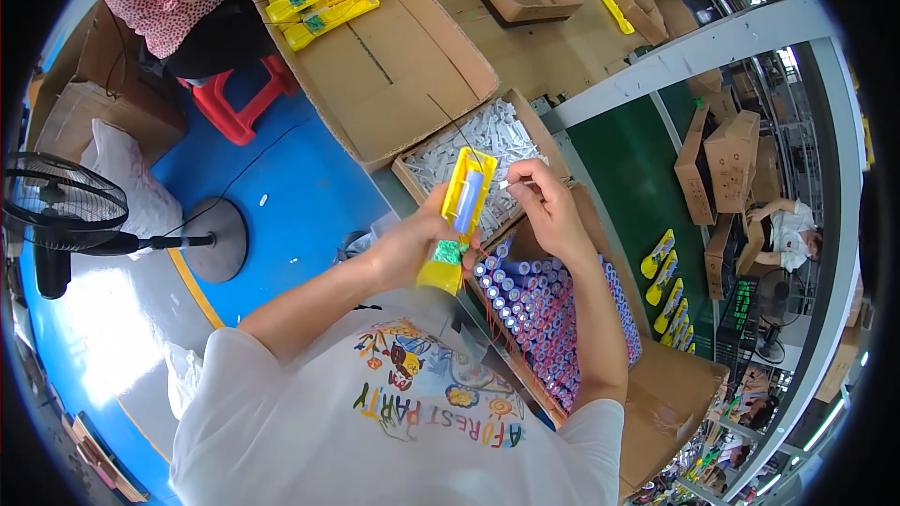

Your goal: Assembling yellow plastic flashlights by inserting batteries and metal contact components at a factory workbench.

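My left hand [412, 245] is closed round a long yellow plastic housing [459, 194], held tilted in front of my chest. A blue cylindrical battery cell [470, 201] lies inside its open shell. Lower down in the housing sits a green circuit board [448, 252], with thin red wires beside it. Close to the housing's upper right side, my right hand [548, 204] pinches a small white plastic piece [507, 184]. Beneath both hands stands a box of many white plastic pieces [441, 152]. Under my right forearm, a carton holds many blue battery cells [539, 319].
A shallow cardboard tray [412, 66] with several yellow housings [323, 0] stands ahead. More yellow housings [667, 305] lie on the green belt at right, beyond a metal frame [684, 61]. At left are a black fan [70, 206], a red stool [239, 103] and a seated person [178, 0].
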Demonstrator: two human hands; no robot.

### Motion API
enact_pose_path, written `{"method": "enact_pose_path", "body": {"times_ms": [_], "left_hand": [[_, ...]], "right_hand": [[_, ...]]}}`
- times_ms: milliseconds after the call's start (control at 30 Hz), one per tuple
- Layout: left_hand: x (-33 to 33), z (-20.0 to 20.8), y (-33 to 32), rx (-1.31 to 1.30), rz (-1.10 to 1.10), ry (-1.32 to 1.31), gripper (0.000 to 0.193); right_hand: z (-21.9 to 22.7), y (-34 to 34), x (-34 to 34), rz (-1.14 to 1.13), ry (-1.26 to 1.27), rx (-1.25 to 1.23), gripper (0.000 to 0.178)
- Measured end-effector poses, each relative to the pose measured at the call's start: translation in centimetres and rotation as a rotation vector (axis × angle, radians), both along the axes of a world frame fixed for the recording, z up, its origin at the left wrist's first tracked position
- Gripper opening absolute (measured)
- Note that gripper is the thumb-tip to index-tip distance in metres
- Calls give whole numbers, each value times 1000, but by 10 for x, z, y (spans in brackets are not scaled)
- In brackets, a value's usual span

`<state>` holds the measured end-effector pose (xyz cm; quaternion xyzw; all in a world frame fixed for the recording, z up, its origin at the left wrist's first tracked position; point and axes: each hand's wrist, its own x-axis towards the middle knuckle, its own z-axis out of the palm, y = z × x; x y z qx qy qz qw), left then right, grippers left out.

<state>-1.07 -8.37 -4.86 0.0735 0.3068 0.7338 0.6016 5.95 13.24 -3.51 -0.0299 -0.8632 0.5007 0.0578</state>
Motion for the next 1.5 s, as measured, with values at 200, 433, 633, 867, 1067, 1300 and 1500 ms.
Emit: {"method": "enact_pose_path", "body": {"times_ms": [200,433,633,867,1067,1300,1500], "left_hand": [[11,-8,12,-90,-129,439,57],[2,2,15,30,-231,437,48],[-47,11,31,220,-320,846,61],[-274,-34,5,-1149,794,2088,16],[-278,-34,18,-1385,-56,1942,27],[-167,4,29,-560,108,1275,44],[-83,20,42,-6,199,456,45]], "right_hand": [[21,-8,14,-118,-127,-82,24],[33,-13,12,-280,30,4,28],[25,96,57,-616,118,132,22],[-122,453,199,-764,-169,718,22],[-104,442,224,-905,-243,881,21],[174,63,54,193,516,-846,58],[175,60,43,39,821,-801,56]]}}
